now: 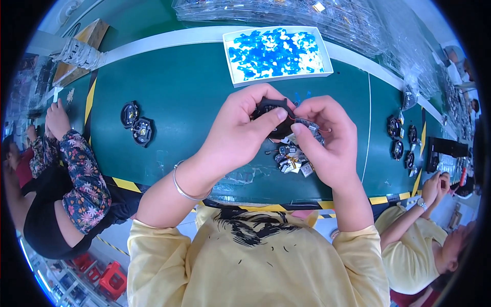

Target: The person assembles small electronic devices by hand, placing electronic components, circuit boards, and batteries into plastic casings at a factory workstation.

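Print on shirt: black brush-like strokes [250, 227] across the yellow shirt [286, 266]; any lettering there cannot be made out.
Markings on small parts: too tiny to read on the pale pieces in the pile of modules [292, 159].
Black round casing [281, 133]: raised just above the worktop [179, 102], between the two hands, partly covered by fingers.
Left hand [245, 123]: holding the casing, thumb across its face.
Right hand [332, 138]: thumb and forefinger narrowly apart at the casing's right side, beside a grey part [308, 124] and thin red wire [330, 130]; cannot tell which it grips.
In the way: the module pile, close below the casing and beside the right hand.
Beyond the hands: white tray [281, 80] of blue pieces [271, 51]; clear plastic trays [281, 14] farther back.
Left of worktop: two open casings [143, 132], touching.
Right: more casings [397, 149], near yellow-black tape [423, 134].
Neighbours: a floral sleeve [84, 184] at left, a wristwatch [421, 203] at right.
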`<state>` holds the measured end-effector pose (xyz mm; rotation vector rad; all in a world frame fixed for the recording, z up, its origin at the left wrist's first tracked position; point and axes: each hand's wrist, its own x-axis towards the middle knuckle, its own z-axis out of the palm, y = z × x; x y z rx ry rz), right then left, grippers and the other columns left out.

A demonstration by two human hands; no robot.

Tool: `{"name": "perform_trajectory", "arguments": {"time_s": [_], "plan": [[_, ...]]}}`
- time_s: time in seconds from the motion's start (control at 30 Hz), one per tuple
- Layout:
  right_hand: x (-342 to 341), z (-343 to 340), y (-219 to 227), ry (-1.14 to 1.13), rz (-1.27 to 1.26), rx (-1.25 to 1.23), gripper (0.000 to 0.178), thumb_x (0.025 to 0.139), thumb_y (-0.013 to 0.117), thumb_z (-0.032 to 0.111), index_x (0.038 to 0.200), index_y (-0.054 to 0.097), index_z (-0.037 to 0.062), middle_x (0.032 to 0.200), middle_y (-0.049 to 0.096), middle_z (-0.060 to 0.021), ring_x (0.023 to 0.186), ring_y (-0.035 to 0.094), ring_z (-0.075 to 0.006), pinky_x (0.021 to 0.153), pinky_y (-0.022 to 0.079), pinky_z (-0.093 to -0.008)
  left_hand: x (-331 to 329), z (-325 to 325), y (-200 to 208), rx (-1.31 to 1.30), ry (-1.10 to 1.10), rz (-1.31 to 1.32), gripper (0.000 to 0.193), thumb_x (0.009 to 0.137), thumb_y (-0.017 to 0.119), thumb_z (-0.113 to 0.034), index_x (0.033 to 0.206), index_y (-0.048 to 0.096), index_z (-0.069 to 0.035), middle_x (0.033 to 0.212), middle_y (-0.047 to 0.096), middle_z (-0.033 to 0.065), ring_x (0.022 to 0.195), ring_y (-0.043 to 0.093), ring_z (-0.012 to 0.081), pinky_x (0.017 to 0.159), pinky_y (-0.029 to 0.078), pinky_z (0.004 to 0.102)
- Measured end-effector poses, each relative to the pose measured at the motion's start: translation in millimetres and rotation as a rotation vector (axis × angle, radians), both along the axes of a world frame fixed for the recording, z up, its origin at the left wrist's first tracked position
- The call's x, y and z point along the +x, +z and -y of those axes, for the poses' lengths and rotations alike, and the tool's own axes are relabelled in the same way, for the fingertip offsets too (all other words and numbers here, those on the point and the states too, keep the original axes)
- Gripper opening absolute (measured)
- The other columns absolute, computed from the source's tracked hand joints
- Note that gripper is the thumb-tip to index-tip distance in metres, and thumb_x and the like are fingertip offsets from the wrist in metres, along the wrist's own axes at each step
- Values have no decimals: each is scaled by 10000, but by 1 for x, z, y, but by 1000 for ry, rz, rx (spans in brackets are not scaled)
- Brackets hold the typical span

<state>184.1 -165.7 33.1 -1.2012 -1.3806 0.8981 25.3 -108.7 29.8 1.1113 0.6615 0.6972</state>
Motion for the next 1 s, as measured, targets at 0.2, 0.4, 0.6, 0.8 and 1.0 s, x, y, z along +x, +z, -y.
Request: {"name": "perform_trajectory", "arguments": {"time_s": [0.2, 0.4, 0.6, 0.8, 1.0], "plan": [[8, -1, 2, 65, -282, -157, 121, 805, 583, -43, 910, 545, 4, 843, 574, -11, 745, 536, -45, 639, 438, -196, 4, 2, 4, -154, 34, 61, 170, 833, 538, 10, 993, 590, 35, 890, 632, 73, 771, 602, 98, 673, 507, 226], [9, 2, 9, 77, -308, -150, 111, 802, 591, -34, 898, 546, -1, 840, 578, -18, 758, 549, -51, 653, 455, -199, 3, 3, 4, -83, 20, 50, 189, 811, 531, 45, 984, 606, 45, 906, 642, 69, 788, 598, 79, 699, 495, 205], [13, 4, 5, 67, -168, -104, 154, 759, 603, -73, 899, 566, -18, 897, 549, -42, 807, 549, -98, 740, 461, -236, 7, 5, 6, -35, 20, 55, 221, 814, 512, 74, 1020, 588, 54, 938, 638, 81, 832, 598, 96, 728, 491, 205], [18, 0, 2, -5, -63, -152, 162, 731, 635, -71, 874, 592, -9, 879, 546, -48, 814, 564, -118, 756, 471, -252, 13, 20, 13, 176, 45, -50, 374, 812, 417, 130, 1173, 477, 54, 1095, 561, 115, 928, 581, 123, 795, 472, 236], [17, -3, -3, 26, -95, -180, 135, 736, 615, -90, 823, 559, -3, 848, 532, -32, 787, 551, -95, 734, 459, -235, 16, 26, 8, 403, 125, -192, 385, 800, 447, 131, 1149, 444, -33, 907, 597, 132, 741, 632, 150, 619, 473, 243]]}}
